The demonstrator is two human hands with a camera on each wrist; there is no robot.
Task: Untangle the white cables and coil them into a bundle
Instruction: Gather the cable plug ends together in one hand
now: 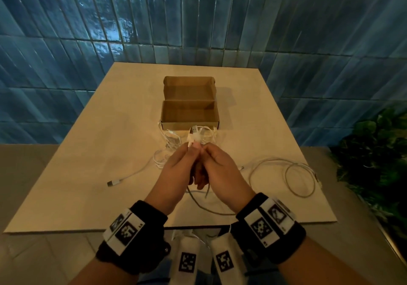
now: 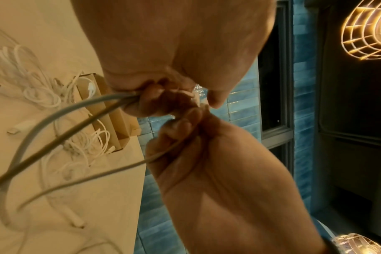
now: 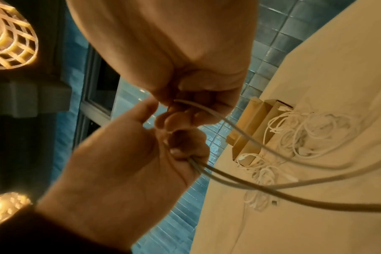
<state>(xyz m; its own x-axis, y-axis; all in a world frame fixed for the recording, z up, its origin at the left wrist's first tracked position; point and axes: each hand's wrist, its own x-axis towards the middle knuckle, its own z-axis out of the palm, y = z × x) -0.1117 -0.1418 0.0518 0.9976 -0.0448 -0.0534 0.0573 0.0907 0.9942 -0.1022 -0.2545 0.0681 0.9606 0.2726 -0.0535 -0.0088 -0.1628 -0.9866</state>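
Both hands meet above the middle of the table. My left hand (image 1: 191, 152) grips a white cable, its plug end (image 1: 190, 139) sticking up past the fingers. In the left wrist view the left hand (image 2: 154, 96) has its fingers curled round two strands of that cable (image 2: 54, 118). My right hand (image 1: 207, 151) pinches a strand right beside it, as the right wrist view shows with the right hand (image 3: 180, 111) over the cable (image 3: 220, 118). The slack hangs in a loop (image 1: 204, 207) below the hands. A tangle of white cables (image 1: 170, 146) lies on the table beyond them.
An open cardboard box (image 1: 189, 119) stands behind the tangle. A loose cable ring (image 1: 286, 175) lies on the table at the right. A cable end with a USB plug (image 1: 112, 183) trails left. A leafy plant (image 1: 374, 152) is off the table's right edge.
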